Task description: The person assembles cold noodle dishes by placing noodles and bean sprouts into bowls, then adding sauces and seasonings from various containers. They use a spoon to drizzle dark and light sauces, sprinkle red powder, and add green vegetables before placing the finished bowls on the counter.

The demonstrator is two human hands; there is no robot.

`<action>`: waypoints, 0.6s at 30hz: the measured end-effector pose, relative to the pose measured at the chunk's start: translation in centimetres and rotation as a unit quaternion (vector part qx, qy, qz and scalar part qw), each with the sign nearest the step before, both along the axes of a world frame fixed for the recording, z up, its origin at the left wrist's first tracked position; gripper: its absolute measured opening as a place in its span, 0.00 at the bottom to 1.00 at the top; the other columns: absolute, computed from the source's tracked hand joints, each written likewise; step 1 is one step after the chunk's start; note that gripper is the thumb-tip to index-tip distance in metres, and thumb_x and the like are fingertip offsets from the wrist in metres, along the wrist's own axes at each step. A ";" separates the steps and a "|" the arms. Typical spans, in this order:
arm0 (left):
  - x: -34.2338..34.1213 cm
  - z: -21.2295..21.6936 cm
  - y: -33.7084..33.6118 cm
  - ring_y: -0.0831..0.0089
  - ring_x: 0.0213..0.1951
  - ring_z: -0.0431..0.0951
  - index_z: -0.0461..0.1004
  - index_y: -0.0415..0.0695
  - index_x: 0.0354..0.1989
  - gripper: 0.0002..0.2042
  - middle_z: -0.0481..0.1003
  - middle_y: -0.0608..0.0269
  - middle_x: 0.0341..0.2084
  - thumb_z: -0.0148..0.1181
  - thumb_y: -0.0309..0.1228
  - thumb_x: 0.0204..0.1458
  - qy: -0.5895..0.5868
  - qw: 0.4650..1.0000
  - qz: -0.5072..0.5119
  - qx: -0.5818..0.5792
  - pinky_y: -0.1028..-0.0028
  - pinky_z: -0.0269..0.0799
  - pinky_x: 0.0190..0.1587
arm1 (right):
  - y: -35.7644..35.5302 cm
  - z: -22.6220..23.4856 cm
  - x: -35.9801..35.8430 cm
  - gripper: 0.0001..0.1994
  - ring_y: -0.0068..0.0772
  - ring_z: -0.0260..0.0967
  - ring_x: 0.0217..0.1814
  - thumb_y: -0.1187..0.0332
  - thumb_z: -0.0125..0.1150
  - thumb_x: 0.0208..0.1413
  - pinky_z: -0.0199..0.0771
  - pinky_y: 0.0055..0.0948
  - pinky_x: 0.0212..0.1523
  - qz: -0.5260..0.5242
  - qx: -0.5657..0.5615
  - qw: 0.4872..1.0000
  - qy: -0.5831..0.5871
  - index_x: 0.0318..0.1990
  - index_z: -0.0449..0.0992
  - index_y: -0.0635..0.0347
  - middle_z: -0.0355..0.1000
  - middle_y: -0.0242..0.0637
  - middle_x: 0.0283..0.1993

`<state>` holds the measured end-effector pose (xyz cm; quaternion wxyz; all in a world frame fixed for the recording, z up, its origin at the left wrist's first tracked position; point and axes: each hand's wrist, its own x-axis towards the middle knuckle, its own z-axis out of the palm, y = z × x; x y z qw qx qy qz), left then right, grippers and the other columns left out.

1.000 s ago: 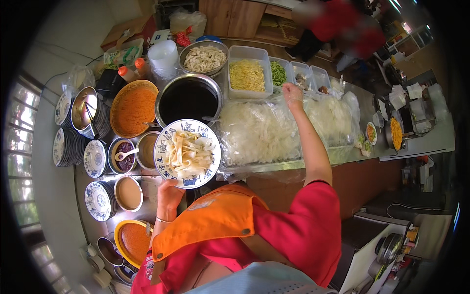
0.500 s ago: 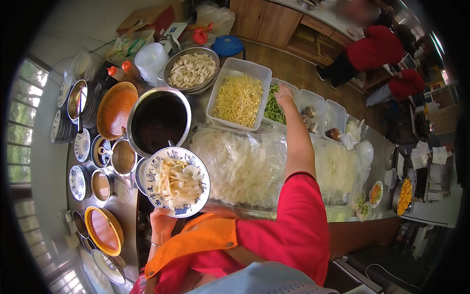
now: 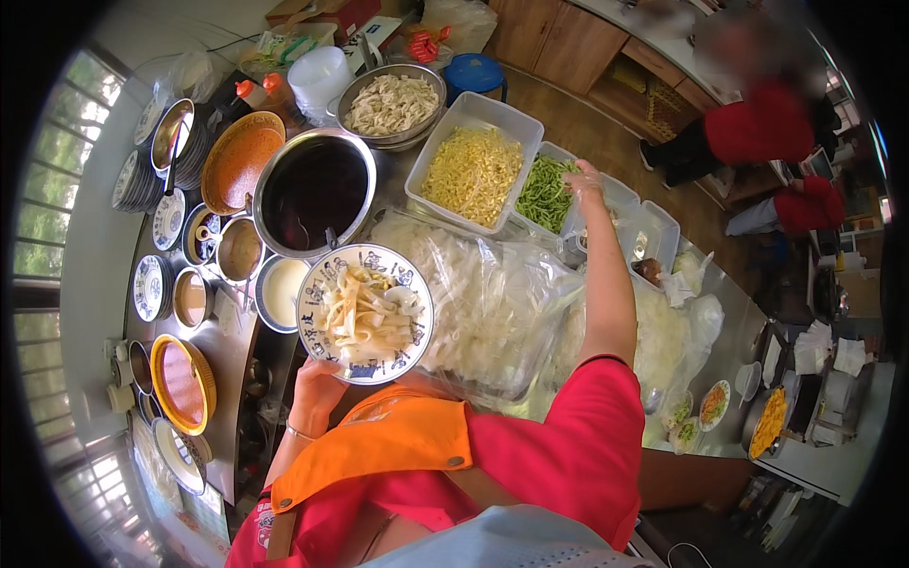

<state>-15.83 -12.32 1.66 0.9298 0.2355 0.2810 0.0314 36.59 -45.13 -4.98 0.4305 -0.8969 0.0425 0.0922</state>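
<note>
Both hands are busy over a crowded food counter. Left hand [image 3: 317,393], low in the view, grips the near rim of a blue-and-white patterned bowl [image 3: 365,312] holding wide pale noodles, held just in front of a large steel pot of dark broth [image 3: 314,192]. Right hand [image 3: 583,180], arm stretched forward, rests with fingers bunched at a clear tub of cut green beans [image 3: 545,192]; whether it pinches any cannot be told. Beside that tub stands a white tub of yellow shreds [image 3: 473,175]. Clear plastic bags of white noodles [image 3: 492,303] lie between bowl and arm. Small sauce bowls [image 3: 239,251] sit left of the pot.
</note>
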 end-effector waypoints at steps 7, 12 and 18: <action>1.5 -1.1 -1.7 0.60 0.52 0.75 0.62 0.37 0.59 0.28 0.72 0.51 0.53 0.49 0.15 0.45 -0.048 0.997 -0.054 -0.027 0.61 0.74 0.52 | 3.6 9.3 -15.0 0.22 0.27 0.72 0.39 0.71 0.67 0.51 0.74 0.27 0.43 0.158 0.287 0.943 0.058 0.54 0.71 0.65 0.73 0.33 0.44; 2.2 -2.4 -3.9 0.63 0.50 0.76 0.63 0.38 0.57 0.24 0.72 0.54 0.51 0.48 0.16 0.48 -0.084 0.990 -0.108 -0.044 0.63 0.74 0.53 | 7.2 14.6 -28.0 0.21 0.33 0.69 0.53 0.69 0.67 0.51 0.68 0.29 0.56 0.363 0.128 0.922 -0.032 0.54 0.73 0.58 0.72 0.36 0.51; 0.1 -0.5 -6.0 0.60 0.54 0.73 0.61 0.34 0.60 0.26 0.70 0.50 0.54 0.49 0.19 0.47 -0.118 0.981 -0.142 -0.054 0.60 0.70 0.57 | 9.1 18.6 -38.1 0.17 0.46 0.69 0.57 0.69 0.59 0.55 0.69 0.36 0.57 0.442 0.019 0.887 -0.131 0.53 0.74 0.56 0.72 0.44 0.53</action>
